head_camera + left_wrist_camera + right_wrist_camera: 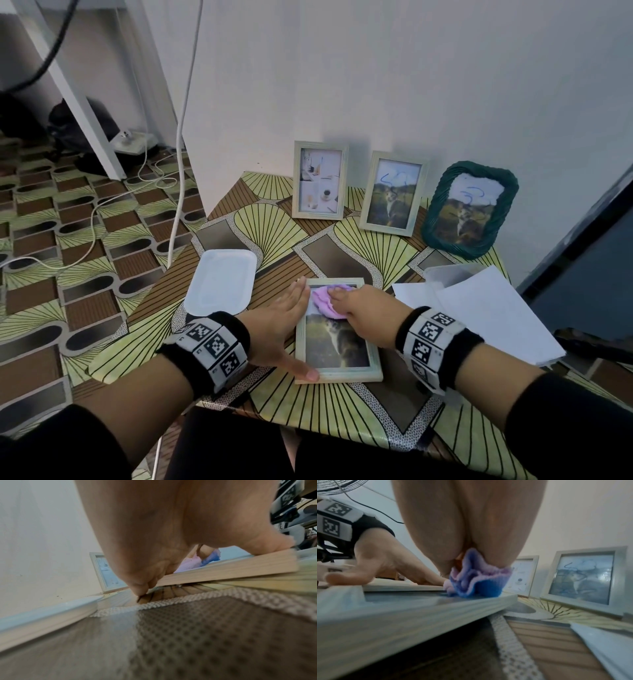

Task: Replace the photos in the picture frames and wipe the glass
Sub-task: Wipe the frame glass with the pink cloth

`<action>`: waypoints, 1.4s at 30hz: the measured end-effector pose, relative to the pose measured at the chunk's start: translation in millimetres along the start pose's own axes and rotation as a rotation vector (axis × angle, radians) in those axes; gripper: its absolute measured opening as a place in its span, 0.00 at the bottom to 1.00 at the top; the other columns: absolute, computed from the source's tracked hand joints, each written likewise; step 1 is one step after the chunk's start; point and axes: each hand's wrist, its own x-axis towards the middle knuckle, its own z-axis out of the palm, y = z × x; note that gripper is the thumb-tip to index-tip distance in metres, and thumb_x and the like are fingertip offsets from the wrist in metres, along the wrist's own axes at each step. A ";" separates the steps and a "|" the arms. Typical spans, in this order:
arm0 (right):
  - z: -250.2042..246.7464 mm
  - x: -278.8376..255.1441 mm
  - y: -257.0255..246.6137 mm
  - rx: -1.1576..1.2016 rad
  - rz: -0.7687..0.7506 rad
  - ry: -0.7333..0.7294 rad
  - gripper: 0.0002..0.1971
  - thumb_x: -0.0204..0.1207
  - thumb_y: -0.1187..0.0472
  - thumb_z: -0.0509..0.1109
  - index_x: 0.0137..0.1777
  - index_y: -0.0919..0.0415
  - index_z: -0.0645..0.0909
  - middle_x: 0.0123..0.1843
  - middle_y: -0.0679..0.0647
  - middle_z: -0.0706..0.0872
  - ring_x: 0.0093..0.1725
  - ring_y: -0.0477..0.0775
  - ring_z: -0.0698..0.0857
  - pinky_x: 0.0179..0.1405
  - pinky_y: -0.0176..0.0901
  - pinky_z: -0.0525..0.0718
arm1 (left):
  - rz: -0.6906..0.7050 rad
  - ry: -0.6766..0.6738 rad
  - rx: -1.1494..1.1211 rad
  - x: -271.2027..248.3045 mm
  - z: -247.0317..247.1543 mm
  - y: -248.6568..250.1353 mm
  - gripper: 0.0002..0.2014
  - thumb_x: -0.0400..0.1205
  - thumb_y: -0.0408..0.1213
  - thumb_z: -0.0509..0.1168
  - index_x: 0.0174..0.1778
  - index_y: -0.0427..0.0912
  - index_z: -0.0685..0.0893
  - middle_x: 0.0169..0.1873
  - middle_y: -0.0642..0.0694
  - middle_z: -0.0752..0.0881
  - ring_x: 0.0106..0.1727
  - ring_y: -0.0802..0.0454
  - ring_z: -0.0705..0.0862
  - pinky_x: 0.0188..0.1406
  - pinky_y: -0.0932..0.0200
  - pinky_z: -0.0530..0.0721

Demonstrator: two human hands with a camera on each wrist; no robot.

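Patterned table (342,240), unlabelled frame (342,371), purple cloth (323,301)

Flat frame (337,371): pale wood, cat photo under glass, lying face up on the tabletop, its left edge under the left grip's straight fingers.
Cloth (323,301): pink-purple, bunched, under the right grip on the glass's far end.
Standing frames: pale frame (320,180), second pale frame (392,193), green woven frame (469,209), upright beyond both grips.

You wear a black band on each wrist, and each band (205,346) carries a ring of white square tiles printed with black-and-white coded markers (430,331). Black sleeves (568,421) are pushed up toward your elbows, leaving your forearms and both hands bare
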 end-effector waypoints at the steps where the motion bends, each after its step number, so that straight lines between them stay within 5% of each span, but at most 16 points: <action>1: -0.1 0.8 -0.6 0.042 -0.008 0.026 0.26 0.85 0.69 0.57 0.83 0.60 0.65 0.87 0.55 0.58 0.82 0.58 0.68 0.79 0.50 0.68 | -0.002 0.001 0.000 -0.1 0.1 -0.1 0.71 0.65 0.75 0.68 0.80 0.44 0.22 0.77 0.50 0.18 0.79 0.57 0.22 0.86 0.51 0.40; 6: 6.0 0.9 -18.5 0.270 -0.064 0.083 0.21 0.85 0.68 0.58 0.78 0.60 0.73 0.83 0.57 0.69 0.77 0.60 0.73 0.77 0.44 0.67 | 0.001 0.025 0.018 -0.4 1.2 0.0 0.70 0.66 0.75 0.68 0.81 0.42 0.24 0.79 0.49 0.20 0.81 0.56 0.24 0.86 0.53 0.40; 13: 18.8 -19.3 -25.7 0.315 -0.166 0.111 0.19 0.85 0.66 0.57 0.72 0.58 0.80 0.76 0.55 0.79 0.66 0.64 0.82 0.68 0.53 0.76 | 0.008 0.038 0.010 -0.1 1.1 -1.3 0.70 0.66 0.74 0.69 0.81 0.41 0.24 0.79 0.48 0.21 0.81 0.57 0.26 0.85 0.56 0.39; 18: 30.4 -40.9 -23.7 0.414 -0.291 0.161 0.18 0.85 0.68 0.58 0.68 0.59 0.84 0.72 0.53 0.83 0.66 0.55 0.83 0.74 0.41 0.73 | 0.008 0.024 0.018 1.1 1.2 -2.8 0.70 0.66 0.75 0.68 0.80 0.42 0.22 0.79 0.49 0.20 0.81 0.57 0.25 0.84 0.57 0.38; 23: 33.0 -54.9 -17.1 0.209 -0.339 0.177 0.14 0.82 0.68 0.62 0.62 0.61 0.85 0.65 0.52 0.87 0.64 0.55 0.84 0.69 0.47 0.78 | 0.008 0.023 0.003 1.0 1.3 -4.0 0.71 0.66 0.74 0.69 0.80 0.41 0.23 0.79 0.49 0.20 0.81 0.57 0.26 0.85 0.55 0.39; 28: 35.4 -57.3 -6.9 0.022 -0.275 0.142 0.18 0.83 0.65 0.60 0.69 0.59 0.82 0.70 0.52 0.84 0.72 0.54 0.79 0.74 0.49 0.74 | 0.010 0.024 0.001 1.8 2.0 -4.8 0.72 0.64 0.75 0.68 0.80 0.43 0.22 0.79 0.50 0.20 0.81 0.58 0.26 0.85 0.55 0.40; 36: 13.1 -30.0 -7.8 -0.087 -0.078 0.102 0.18 0.81 0.66 0.58 0.69 0.62 0.79 0.70 0.55 0.81 0.69 0.54 0.79 0.73 0.44 0.68 | 0.016 0.045 -0.008 2.8 4.6 -6.3 0.72 0.63 0.76 0.68 0.80 0.44 0.22 0.79 0.51 0.20 0.81 0.59 0.26 0.83 0.58 0.40; 39: 5.9 -15.8 -8.8 -0.073 -0.028 0.098 0.22 0.81 0.70 0.57 0.75 0.62 0.72 0.74 0.56 0.77 0.70 0.56 0.78 0.71 0.49 0.74 | 0.013 0.047 -0.009 3.7 5.0 -6.1 0.72 0.63 0.76 0.69 0.80 0.44 0.22 0.78 0.52 0.19 0.80 0.60 0.27 0.81 0.61 0.38; 42: 5.5 -3.0 -12.9 -0.029 0.014 0.086 0.27 0.82 0.70 0.59 0.82 0.64 0.64 0.82 0.58 0.69 0.79 0.56 0.71 0.77 0.51 0.70 | 0.008 0.042 0.000 3.8 4.8 -5.5 0.72 0.63 0.77 0.68 0.80 0.46 0.22 0.77 0.52 0.19 0.80 0.61 0.26 0.81 0.59 0.39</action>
